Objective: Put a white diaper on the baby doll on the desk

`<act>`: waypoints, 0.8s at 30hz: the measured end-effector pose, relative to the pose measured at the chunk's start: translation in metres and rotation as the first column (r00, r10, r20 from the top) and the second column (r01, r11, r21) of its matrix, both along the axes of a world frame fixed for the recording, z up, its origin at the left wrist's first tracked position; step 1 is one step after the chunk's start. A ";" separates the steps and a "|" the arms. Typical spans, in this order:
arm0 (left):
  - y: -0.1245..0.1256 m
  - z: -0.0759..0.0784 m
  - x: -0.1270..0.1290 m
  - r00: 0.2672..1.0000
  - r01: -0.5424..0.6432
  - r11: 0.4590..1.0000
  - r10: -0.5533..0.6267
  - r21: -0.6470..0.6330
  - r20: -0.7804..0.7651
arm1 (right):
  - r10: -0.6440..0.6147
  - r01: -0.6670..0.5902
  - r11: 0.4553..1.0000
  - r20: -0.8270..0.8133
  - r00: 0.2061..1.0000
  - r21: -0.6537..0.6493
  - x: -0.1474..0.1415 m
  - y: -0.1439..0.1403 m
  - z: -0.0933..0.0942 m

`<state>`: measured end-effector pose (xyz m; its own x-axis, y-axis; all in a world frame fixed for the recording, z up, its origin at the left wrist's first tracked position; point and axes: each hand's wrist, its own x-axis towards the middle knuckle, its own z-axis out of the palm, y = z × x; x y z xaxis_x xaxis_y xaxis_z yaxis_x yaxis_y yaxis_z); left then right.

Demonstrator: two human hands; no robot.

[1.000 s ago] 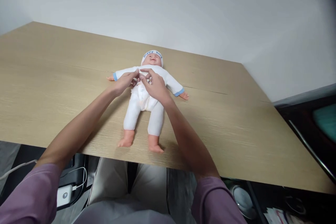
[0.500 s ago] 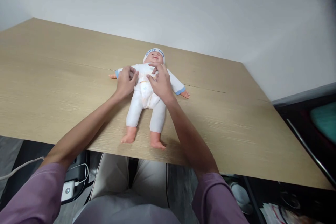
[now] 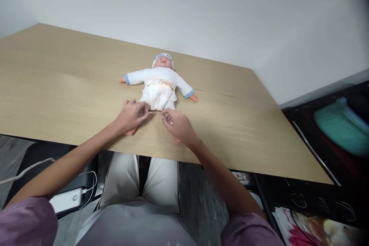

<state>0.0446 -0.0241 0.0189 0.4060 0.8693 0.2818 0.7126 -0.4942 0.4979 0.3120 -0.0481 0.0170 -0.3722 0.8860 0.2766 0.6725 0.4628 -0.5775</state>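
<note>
A baby doll [image 3: 159,84] in a white suit and a white cap lies face up on the wooden table [image 3: 57,88], arms spread, head toward the wall. Its top is open at the belly, and a white diaper shows there. My left hand [image 3: 131,117] is curled over the doll's leg on the left; a bare foot sticks out under my wrist. The other leg is almost hidden under my right hand [image 3: 178,125], whose fingers are closed over it. Both hands sit near the table's front edge.
A white wall rises behind the table. Under the table on the left lie a white charger [image 3: 65,200] and cables. A dark shelf with a teal object [image 3: 340,127] stands to the right. My lap is below the table's edge.
Both hands have slid from the doll's chest down to its legs. The doll's belly and diaper are now uncovered. The view has shifted slightly to the right.
</note>
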 end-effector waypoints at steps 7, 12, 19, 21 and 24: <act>0.042 -0.002 0.009 0.999 -0.033 0.999 0.033 0.005 -0.037 | -0.183 0.178 0.983 0.129 0.975 0.049 -0.016 0.028 -0.005; 0.056 -0.008 0.008 1.000 0.011 0.999 -0.010 0.048 -0.023 | -0.237 0.228 0.968 0.085 0.968 0.101 -0.026 0.034 -0.013; 0.056 -0.011 0.006 0.980 0.101 0.989 -0.118 0.110 0.159 | -0.205 0.198 0.963 0.018 0.979 0.185 -0.024 0.038 -0.018; 0.054 -0.010 0.008 0.984 0.088 0.993 -0.100 0.082 0.145 | -0.211 0.205 0.964 0.018 0.977 0.166 -0.023 0.037 -0.018; 0.052 -0.009 0.010 0.992 0.049 0.999 -0.052 0.023 0.119 | -0.213 0.207 0.969 0.029 0.977 0.134 -0.023 0.035 -0.019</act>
